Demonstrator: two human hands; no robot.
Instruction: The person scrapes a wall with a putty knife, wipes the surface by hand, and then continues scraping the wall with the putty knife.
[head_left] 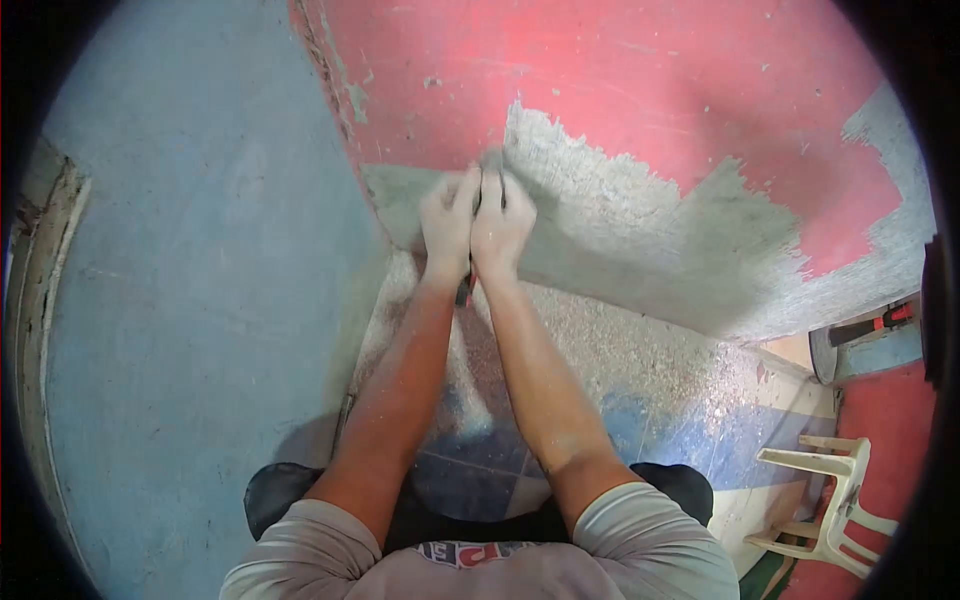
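Observation:
Both my hands are together on a scraper, whose blurred blade meets the wall at the lower edge of the red paint. My left hand and my right hand are side by side, fingers wrapped round the tool. The red and black end of its handle sticks out below them, between my wrists. To the right of my hands lies a bare grey patch with a ragged paint edge.
A blue-grey wall rises close on the left. Paint flakes cover the tiled floor below. A white plastic chair is at the lower right. Beyond it, a red-and-black-handled tool lies near the right edge.

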